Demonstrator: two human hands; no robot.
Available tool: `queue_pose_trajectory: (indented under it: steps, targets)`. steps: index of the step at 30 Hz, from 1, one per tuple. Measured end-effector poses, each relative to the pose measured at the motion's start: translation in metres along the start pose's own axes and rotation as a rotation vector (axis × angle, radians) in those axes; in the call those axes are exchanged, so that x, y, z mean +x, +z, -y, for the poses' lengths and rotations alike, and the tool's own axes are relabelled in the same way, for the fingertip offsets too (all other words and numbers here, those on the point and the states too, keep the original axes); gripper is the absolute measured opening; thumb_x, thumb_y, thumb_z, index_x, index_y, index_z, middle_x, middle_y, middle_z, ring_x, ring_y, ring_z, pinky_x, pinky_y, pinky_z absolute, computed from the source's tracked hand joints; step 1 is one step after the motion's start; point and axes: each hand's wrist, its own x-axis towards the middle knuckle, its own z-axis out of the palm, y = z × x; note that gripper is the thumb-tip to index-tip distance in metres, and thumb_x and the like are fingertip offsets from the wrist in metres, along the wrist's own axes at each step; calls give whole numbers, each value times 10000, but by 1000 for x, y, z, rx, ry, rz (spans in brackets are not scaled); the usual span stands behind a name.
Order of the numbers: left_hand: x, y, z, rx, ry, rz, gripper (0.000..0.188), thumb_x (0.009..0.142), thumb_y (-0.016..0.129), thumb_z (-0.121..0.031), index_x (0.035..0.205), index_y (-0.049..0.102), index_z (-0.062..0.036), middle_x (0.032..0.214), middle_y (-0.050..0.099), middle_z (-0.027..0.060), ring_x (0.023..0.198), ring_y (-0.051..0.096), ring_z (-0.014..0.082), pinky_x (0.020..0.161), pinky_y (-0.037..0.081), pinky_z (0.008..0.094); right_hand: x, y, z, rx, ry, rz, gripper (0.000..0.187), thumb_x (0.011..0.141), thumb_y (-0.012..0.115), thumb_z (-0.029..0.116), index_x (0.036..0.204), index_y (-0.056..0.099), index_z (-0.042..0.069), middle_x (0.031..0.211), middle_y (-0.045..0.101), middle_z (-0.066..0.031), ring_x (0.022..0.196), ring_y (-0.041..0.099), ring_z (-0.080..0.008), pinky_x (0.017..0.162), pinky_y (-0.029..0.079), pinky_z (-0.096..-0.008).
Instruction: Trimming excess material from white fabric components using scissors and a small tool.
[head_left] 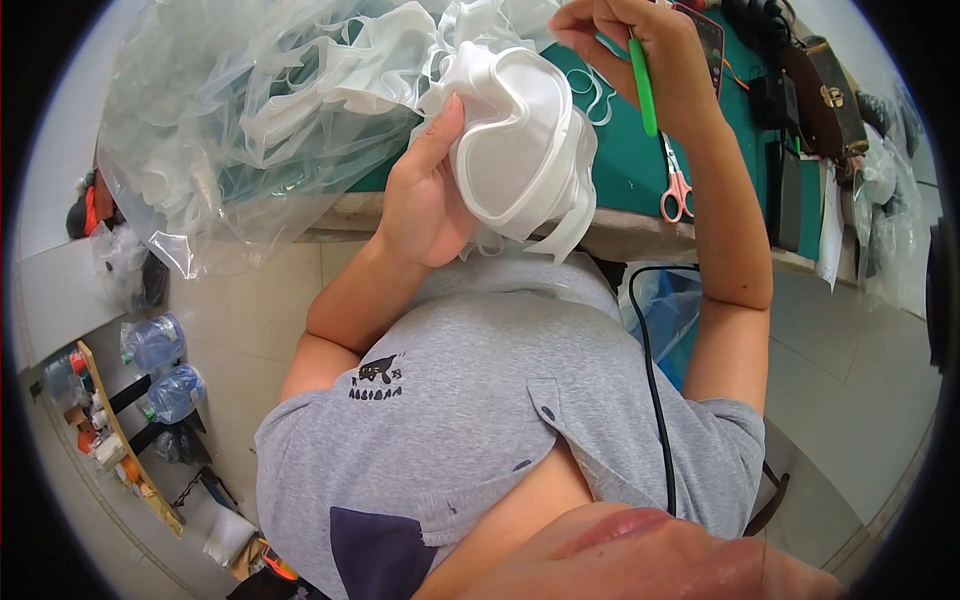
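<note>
My left hand (pixel 430 205) grips a white fabric piece (pixel 515 140) with a raised, piped rim and a smooth, cup-like middle. Its thumb lies on the front face, while the other fingers are hidden behind it. Loose white strips hang from the piece's lower right. Up and to the right, my right hand (pixel 640 45) is closed around a slim tool with a bright green handle (pixel 643 90), which points down out of the hand. The tool's working end cannot be made out. A thin white cord (pixel 598 98) shows between the fabric piece and the right hand.
A large clear plastic bag (pixel 180 200) and a heap of white fabric pieces (pixel 370 65) cover the left of the green table mat (pixel 625 165). Pink-handled scissors (pixel 676 195) lie below my right wrist. Behind it are a phone (pixel 708 40) and a dark clasped case (pixel 828 95).
</note>
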Motion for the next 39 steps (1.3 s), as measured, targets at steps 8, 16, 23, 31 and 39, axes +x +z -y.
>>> queue_pose_trajectory:
  steps: [8,16,23,31,39]
  targets:
    - [0,1,2,40,2,-35,477,995,347,-357,1330,395,-21,1275,515,95,1166,508,202,1001,393,366,2,6,16,27,-67,67,336,726,703,-7,644,380,42,671,606,-115,549,567,-233,498,426,-289]
    - [1,-1,1,60,2,-30,466,996,351,-349,1321,407,-21,1265,524,91,1163,509,199,1001,392,366,6,23,-25,241,-699,-232,210,710,691,-24,680,488,24,581,500,-65,500,508,-212,479,404,-278]
    - [1,0,1,26,5,-25,462,996,351,-351,1323,409,-29,1269,521,89,1161,512,207,1005,394,374,1,1,-7,-77,25,-203,235,709,693,-18,641,471,21,578,550,-96,500,507,-122,471,391,-261]
    - [1,0,2,50,2,-36,472,995,347,-362,1330,395,-33,1274,516,91,1162,512,215,1006,397,386,-16,-2,-78,-400,79,52,195,709,683,47,654,505,-11,583,552,-122,454,475,-184,464,386,-313]
    - [2,-1,2,55,14,-38,474,996,342,-364,1330,394,-33,1278,513,91,1168,507,211,1013,390,385,-6,-5,-41,-189,243,-59,177,757,670,55,663,544,-25,598,567,-113,510,520,-129,482,415,-290]
